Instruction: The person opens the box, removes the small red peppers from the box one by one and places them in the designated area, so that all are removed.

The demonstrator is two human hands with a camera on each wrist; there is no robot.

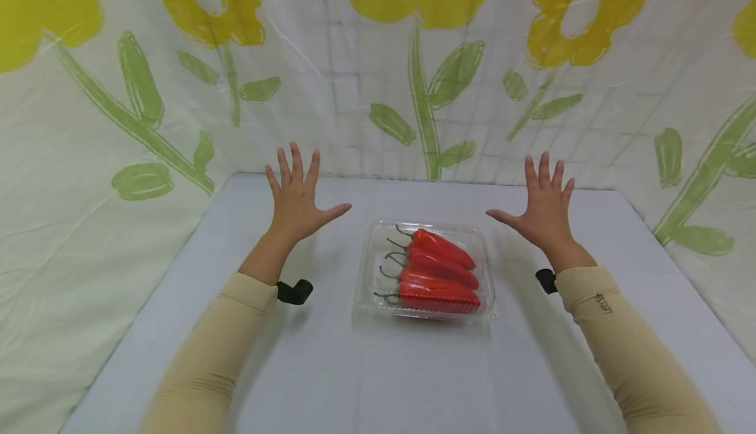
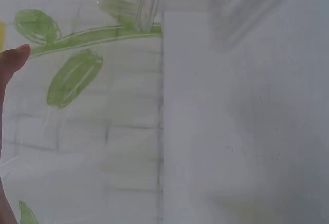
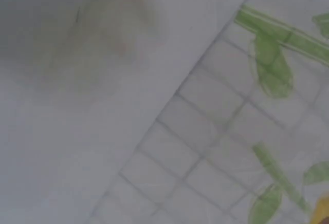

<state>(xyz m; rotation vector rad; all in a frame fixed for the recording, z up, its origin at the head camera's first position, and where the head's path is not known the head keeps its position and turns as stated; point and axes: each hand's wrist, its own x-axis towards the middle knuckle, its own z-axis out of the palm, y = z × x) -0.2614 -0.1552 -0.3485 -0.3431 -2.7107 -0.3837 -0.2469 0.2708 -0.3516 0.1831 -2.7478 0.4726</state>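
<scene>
A clear plastic box [image 1: 371, 276] lies on the table with several red peppers [image 1: 440, 280] inside, their thin green stems pointing left. My left hand [image 1: 295, 207] is raised to the left of the box, fingers spread and thumb stretched toward it. To the right of the box, my right hand [image 1: 545, 214] is held up the same way, its thumb pointing inward. Both hands are apart from the box and hold nothing. In the left wrist view, the thumb [image 2: 13, 62] shows at the left edge, and part of the clear box [image 2: 231, 13] appears along the top.
The white table [image 1: 425, 381] ends at a back edge against a white curtain [image 1: 283, 79] painted with yellow flowers and green leaves. The curtain also hangs along both sides. A black wrist camera [image 1: 295, 291] sits at the left cuff, another black device [image 1: 546, 281] at the right cuff.
</scene>
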